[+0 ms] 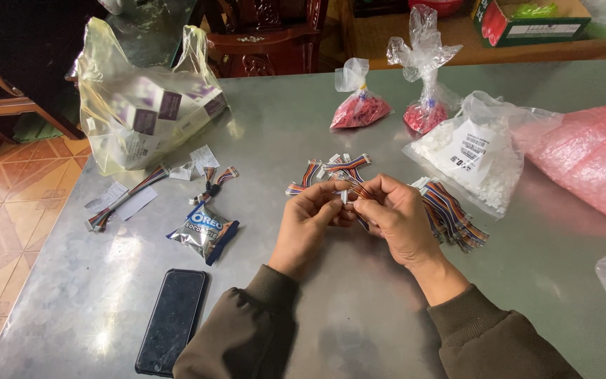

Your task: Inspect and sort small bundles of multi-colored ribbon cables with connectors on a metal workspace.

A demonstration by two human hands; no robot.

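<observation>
Above the metal table (331, 316), both hands (310, 217) (398, 217) pinch a striped wire connector (351, 193).

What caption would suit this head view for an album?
Both hands, left hand and right hand, pinch a multicoloured ribbon cable over a metal table, beside a cable pile and phone.
</observation>
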